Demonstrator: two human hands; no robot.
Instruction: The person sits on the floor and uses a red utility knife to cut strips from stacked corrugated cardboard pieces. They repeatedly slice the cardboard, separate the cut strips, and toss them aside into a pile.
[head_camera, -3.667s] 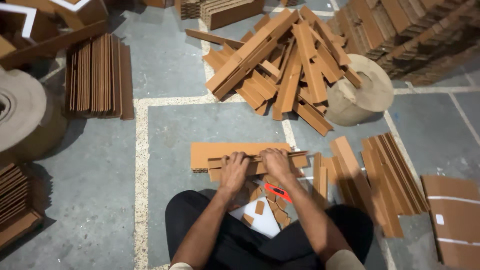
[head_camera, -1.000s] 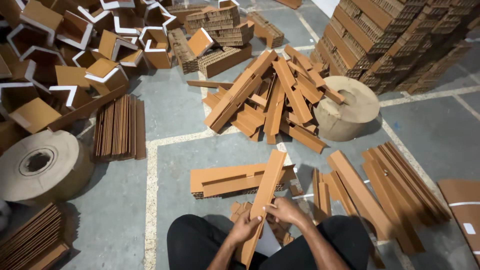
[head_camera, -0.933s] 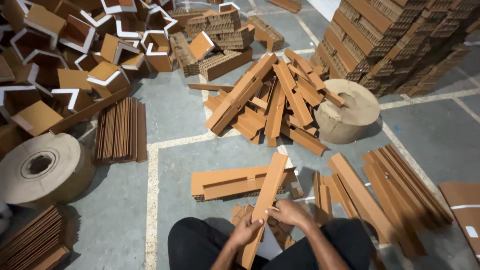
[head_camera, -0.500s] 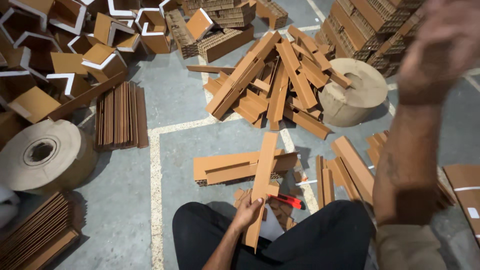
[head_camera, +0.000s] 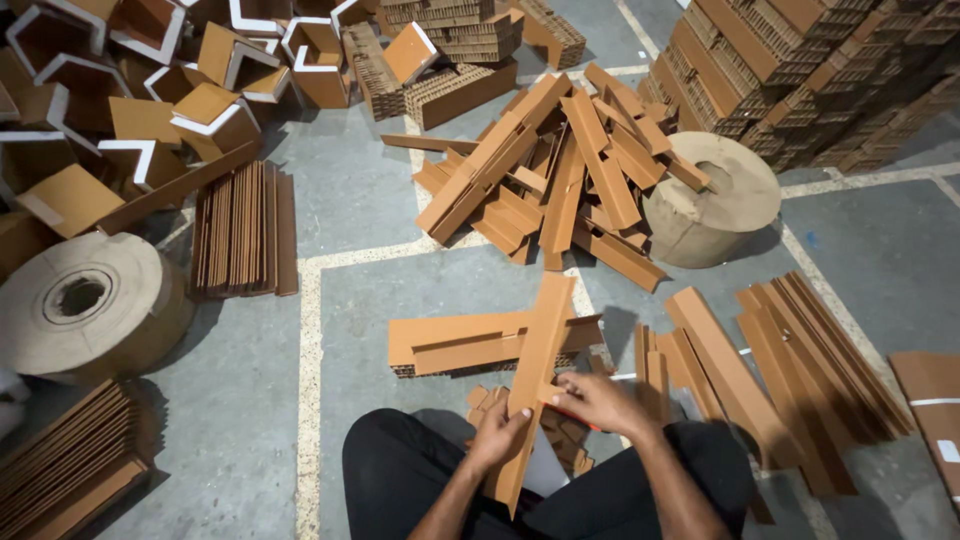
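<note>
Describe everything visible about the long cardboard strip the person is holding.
The cardboard strip is long, narrow and flat, plain brown, with straight edges and no visible markings. It runs from the person's lap up and away, tilted slightly right, its far end passing over a flat cardboard piece on the grey floor. The left hand grips its lower part; the right hand touches its right edge, with something red beneath it.

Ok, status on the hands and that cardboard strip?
Left hand grips long cardboard strip low down. Right hand on its right edge, red tool beneath the fingers. Strip overlaps flat strips on floor.
</note>
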